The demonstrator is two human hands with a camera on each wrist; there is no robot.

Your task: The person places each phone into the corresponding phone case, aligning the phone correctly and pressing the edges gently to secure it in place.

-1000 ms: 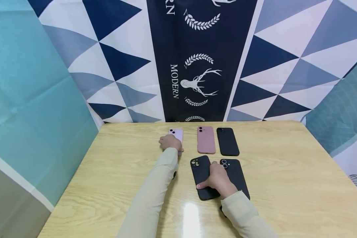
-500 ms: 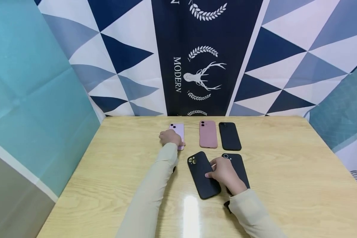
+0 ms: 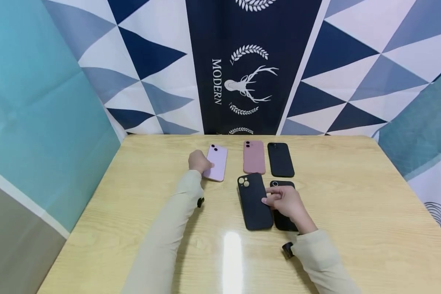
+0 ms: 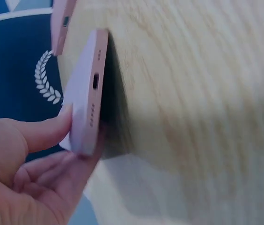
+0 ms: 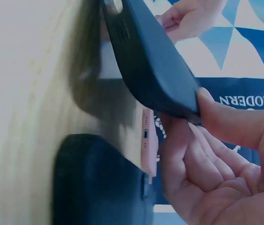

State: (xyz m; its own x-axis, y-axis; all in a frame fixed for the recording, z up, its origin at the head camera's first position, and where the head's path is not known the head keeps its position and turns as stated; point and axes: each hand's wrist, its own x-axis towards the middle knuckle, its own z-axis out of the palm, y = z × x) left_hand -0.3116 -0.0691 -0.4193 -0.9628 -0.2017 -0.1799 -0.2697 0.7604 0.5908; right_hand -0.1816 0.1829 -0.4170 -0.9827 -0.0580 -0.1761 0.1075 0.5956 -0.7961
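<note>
My left hand (image 3: pixel 199 161) holds a lilac phone (image 3: pixel 218 163) by its left edge, thumb on the back. In the left wrist view the lilac phone (image 4: pixel 81 93) stands off the wooden table with a shadow under it, its charging port facing the camera. A black phone case (image 3: pixel 255 204) with a camera cutout is pinched at its right edge by my right hand (image 3: pixel 287 201). The right wrist view shows this phone case (image 5: pixel 157 65) raised and tilted over the table. Partly hidden beneath my right hand lies a black phone (image 3: pixel 284 222).
At the back of the wooden table (image 3: pixel 132 212), a pink phone (image 3: pixel 254 158) and another black phone (image 3: pixel 281 160) lie side by side, camera ends away from me. A patterned cloth (image 3: pixel 154 53) hangs behind the table's far edge.
My left hand has shifted from over the lilac phone to its left edge, and the phone has turned slightly. My right hand has lifted the black phone case off the table.
</note>
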